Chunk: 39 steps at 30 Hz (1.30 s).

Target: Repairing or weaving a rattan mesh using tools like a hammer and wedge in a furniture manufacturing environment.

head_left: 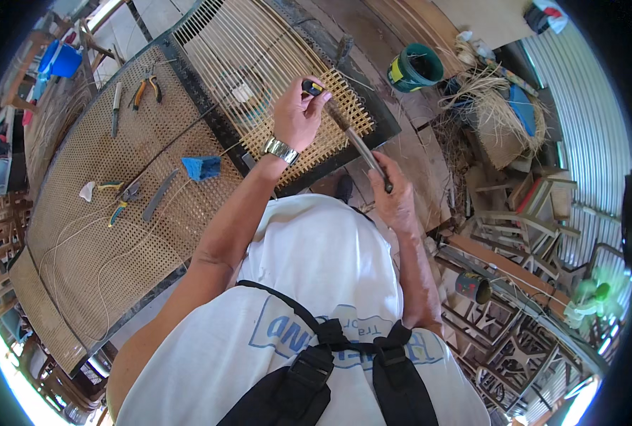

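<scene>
my left hand (298, 117) pinches the black cap end of the long tool (351, 138), right hand (394, 195) clamped low on it, over the half-woven cane panel (330, 121) — a slip could snap strands.

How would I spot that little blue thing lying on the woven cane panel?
Start at the big woven cane panel on the person's left. Near its right edge, just left of the left forearm with the wristwatch, lies the blue block. It is the only solid blue, squarish piece there; its neighbours are slim tools: a grey blade and pliers.
</scene>
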Available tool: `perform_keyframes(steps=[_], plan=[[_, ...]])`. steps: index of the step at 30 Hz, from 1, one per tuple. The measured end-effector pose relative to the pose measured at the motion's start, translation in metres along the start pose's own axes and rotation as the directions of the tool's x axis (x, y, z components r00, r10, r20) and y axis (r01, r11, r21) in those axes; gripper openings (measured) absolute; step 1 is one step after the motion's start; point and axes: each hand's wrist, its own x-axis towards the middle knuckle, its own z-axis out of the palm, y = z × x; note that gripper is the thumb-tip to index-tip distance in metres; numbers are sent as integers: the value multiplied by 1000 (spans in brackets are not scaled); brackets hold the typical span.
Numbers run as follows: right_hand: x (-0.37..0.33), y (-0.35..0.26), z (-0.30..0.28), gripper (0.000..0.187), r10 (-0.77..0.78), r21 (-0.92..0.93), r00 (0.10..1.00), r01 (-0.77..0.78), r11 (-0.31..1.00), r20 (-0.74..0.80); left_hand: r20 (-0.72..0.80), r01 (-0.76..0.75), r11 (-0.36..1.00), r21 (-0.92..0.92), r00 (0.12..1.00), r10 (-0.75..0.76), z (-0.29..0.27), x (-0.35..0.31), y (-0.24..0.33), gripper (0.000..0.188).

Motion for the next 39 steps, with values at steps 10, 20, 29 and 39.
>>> perform_keyframes(steps=[10,20,29,39], plan=[[-6,-12,-17,33,152,-14,963,-153,988,223,-8,27,997,-65,1000,-28,10,-9,-13,21],[-17,-7,-20,34,105,12,992,-105,994,-64,-84,-64,982,-176,995,50,12,0,-6,22],[11,-16,-30,35,72,42,954,-63,997,-290,-62,-35,997,-74,998,31,7,0,-1,23],[13,-6,-32,34,87,-83,996,-87,993,-4,21,-5,998,-62,1000,6,10,-1,-6,23]])
